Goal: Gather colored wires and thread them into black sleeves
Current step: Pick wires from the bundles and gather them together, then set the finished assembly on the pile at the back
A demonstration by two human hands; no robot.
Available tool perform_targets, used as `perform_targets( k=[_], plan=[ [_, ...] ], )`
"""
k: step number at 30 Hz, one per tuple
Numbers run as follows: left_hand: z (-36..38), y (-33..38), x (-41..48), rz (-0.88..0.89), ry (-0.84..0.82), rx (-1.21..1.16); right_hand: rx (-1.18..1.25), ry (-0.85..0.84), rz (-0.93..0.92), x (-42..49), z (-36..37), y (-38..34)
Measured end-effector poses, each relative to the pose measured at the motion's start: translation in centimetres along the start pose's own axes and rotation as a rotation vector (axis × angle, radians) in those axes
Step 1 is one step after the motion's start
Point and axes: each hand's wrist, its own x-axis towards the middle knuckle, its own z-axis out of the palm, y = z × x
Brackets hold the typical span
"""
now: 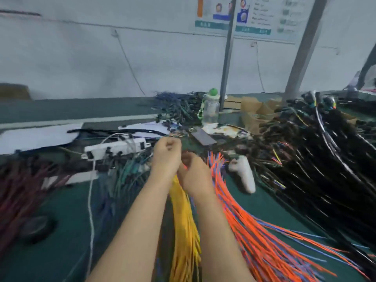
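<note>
Since only the head view was given, everything came from it, and motion blurred it. Both hands met above the wire bundles, probably to collect strand ends into one bunch before sleeving. The left hand (166, 153) was balled up with fingers curled; whether it held anything could not be told. The right hand (194, 173), just below and touching it, seemed to pinch a few ends of the orange wires (254, 231), a trace of orange showing between the hands. Yellow wires (185, 231) lay under the forearms, fanned toward the person for easy picking. Black sleeves (317, 159), many already filled, were heaped at the right.

All rested on a green table (61, 231) with a white power strip (116, 148), a phone (203, 136) and a clear bottle (211, 108). Behind stood a pale wall with posters (254, 15).
</note>
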Motion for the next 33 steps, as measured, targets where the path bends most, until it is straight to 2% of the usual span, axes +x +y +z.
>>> perform_targets(
  k=[6,10,13,16,22,26,28,30,33],
  plan=[
    [-17.0,-3.6,-2.7,0.023,0.354,0.231,-0.041,-0.284,-0.172,-5.1,11.9,-5.4],
    [-26.2,-5.3,-4.1,0.065,0.522,0.637,-0.077,-0.405,-0.241,-8.0,17.9,-9.3],
    [-30.6,-6.8,-4.3,-0.097,0.502,0.983,-0.192,-0.441,-0.283,-8.7,20.6,-10.8],
    [-32.2,-8.2,-3.8,-0.302,0.331,1.168,-0.295,-0.399,-0.299,-8.7,22.4,-11.5],
    [-32.3,-9.5,-1.5,-0.303,0.212,1.174,-0.528,-0.337,-0.189,-6.2,23.3,-11.6],
    [-32.5,-9.4,-0.5,-0.383,0.129,1.213,-0.537,-0.350,-0.084,-5.1,22.8,-10.4],
    [-32.3,-9.2,-0.1,-0.394,0.149,1.209,-0.480,-0.343,-0.179,-5.2,23.1,-10.6],
    [-32.3,-8.7,0.1,-0.387,0.223,1.176,-0.444,-0.418,-0.301,-5.6,23.6,-11.2],
    [-32.6,-8.0,-0.1,-0.314,0.348,1.117,-0.471,-0.533,-0.294,-5.6,23.5,-11.7]
  ],
)
